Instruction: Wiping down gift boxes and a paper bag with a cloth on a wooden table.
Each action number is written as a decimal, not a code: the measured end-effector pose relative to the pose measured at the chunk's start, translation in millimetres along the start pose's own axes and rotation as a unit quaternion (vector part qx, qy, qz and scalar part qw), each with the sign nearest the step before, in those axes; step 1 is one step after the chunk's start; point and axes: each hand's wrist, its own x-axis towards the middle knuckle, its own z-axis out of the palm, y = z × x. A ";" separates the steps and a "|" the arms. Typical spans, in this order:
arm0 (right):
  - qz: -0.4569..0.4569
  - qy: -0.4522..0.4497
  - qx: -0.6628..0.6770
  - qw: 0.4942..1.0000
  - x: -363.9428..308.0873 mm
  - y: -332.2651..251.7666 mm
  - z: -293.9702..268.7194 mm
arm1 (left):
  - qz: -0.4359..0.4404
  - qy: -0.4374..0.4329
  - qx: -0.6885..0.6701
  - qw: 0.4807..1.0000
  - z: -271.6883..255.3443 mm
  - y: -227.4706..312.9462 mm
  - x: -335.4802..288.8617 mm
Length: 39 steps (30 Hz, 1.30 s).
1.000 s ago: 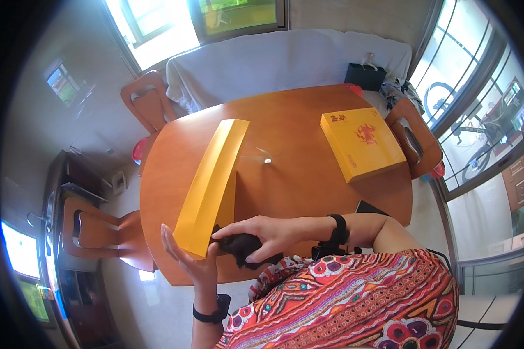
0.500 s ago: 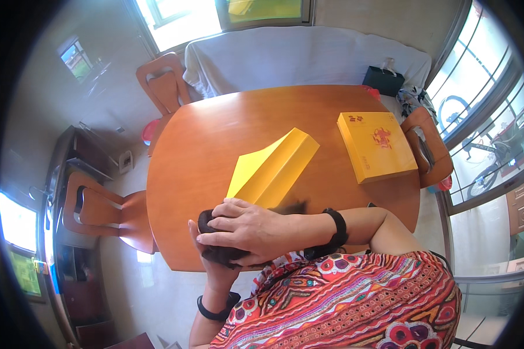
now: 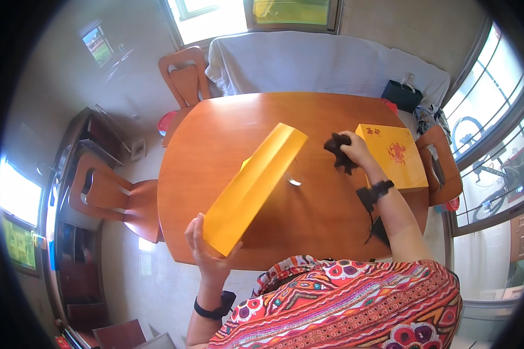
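My left hand [image 3: 206,250] grips the near lower end of a long folded yellow card piece [image 3: 259,183], thumb on one side and fingers on the other. The piece has a lengthwise crease and slants up and away to the right over the table. A short white strip [image 3: 294,182] shows beside its right edge. In my right hand [image 3: 358,150] is a crumpled black cloth-like thing [image 3: 336,154], held above the table just left of a flat yellow box [image 3: 393,154] with red print. How far the fingers wrap around the black thing is partly hidden.
The brown wooden table [image 3: 221,131] lies under everything. A dark flat object [image 3: 381,231] rests near its front right edge. Wooden chairs stand left [image 3: 108,192], far left [image 3: 185,81] and right [image 3: 439,166]. Behind is a bench under a white cover [image 3: 308,61], with a dark green bag [image 3: 402,96].
Both hands were together around the black thing at the near edge. My right hand has carried it right and away; my left hand has let go of it and taken the yellow piece, now tilted.
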 end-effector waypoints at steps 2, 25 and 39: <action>-0.019 0.022 0.000 1.000 -14.6 22.2 3.7 | -0.017 0.021 0.024 0.999 -7.7 -7.9 -0.3; -0.459 -0.308 -0.241 0.798 -127.9 -76.3 204.8 | -0.546 -0.008 -0.489 0.680 116.2 -152.0 -125.3; -0.367 -0.274 0.018 0.889 -127.1 -82.7 276.9 | -0.554 -0.062 -0.474 0.682 103.1 -157.6 -124.4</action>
